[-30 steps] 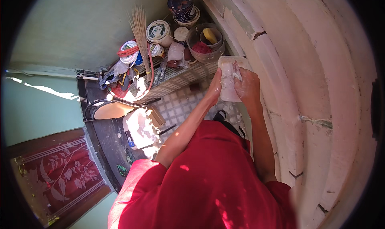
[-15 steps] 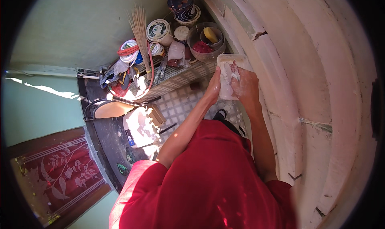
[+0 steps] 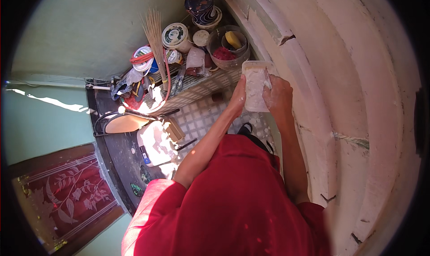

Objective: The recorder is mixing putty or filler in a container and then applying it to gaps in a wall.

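Observation:
My left hand (image 3: 238, 94) is closed on the left edge of a white rectangular plastic tray (image 3: 254, 93) whose inside is coated with white, lumpy paste. My right hand (image 3: 278, 94) is at the tray's right side, fingers curled over it around a narrow, paste-smeared piece that I cannot make out. White smears show on both hands. Beyond the tray is a translucent bowl (image 3: 235, 62) holding red material and a smaller container with a yellow piece (image 3: 232, 39).
A shelf (image 3: 183, 92) holds several paint buckets (image 3: 176, 34), a stick broom (image 3: 157, 54), red hose and bags. Curved pale ledges (image 3: 322, 103) line the right. A sunlit bin-like object (image 3: 154, 141) and dark ledge (image 3: 116, 162) are at left, tiled floor (image 3: 201, 121) below.
My right hand has shifted right and changed angle at the tray, showing more of the paste inside. My left hand stays on the tray's edge, almost unmoved.

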The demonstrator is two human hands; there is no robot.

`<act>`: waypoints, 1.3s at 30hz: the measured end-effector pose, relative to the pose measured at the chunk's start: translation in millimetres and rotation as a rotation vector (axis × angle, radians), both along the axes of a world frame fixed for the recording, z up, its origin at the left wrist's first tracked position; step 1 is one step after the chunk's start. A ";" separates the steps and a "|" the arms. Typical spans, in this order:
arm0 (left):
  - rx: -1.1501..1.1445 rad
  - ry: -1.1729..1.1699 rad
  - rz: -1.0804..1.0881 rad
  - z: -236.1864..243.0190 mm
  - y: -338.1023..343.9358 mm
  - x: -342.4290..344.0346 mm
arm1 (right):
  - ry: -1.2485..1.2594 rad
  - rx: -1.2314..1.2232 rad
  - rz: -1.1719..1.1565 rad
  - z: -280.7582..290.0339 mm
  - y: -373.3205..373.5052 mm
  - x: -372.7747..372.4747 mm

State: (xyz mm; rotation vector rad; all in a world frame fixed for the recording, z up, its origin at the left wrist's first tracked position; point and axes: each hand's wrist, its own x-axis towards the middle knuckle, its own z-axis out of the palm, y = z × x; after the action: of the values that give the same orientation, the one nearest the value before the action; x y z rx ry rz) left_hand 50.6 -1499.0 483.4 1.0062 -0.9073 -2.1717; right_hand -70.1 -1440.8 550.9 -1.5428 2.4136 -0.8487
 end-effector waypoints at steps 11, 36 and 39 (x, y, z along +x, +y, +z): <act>0.096 -0.009 -0.012 -5.0 3.0 -3.1 | -0.282 -0.070 0.128 23.6 0.5 14.1; -0.011 0.041 -0.005 -23.0 14.4 -4.8 | -0.003 0.045 0.060 -1.4 11.1 17.1; -0.012 -0.042 -0.025 -22.3 13.3 -2.6 | -0.023 0.091 0.127 -3.5 10.9 23.8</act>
State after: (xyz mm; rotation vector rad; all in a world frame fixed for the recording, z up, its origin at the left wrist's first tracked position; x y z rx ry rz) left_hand 48.0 -1485.7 461.1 1.0439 -0.9562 -2.1706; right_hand -46.3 -1429.9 547.4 -1.6226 2.2767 -0.7184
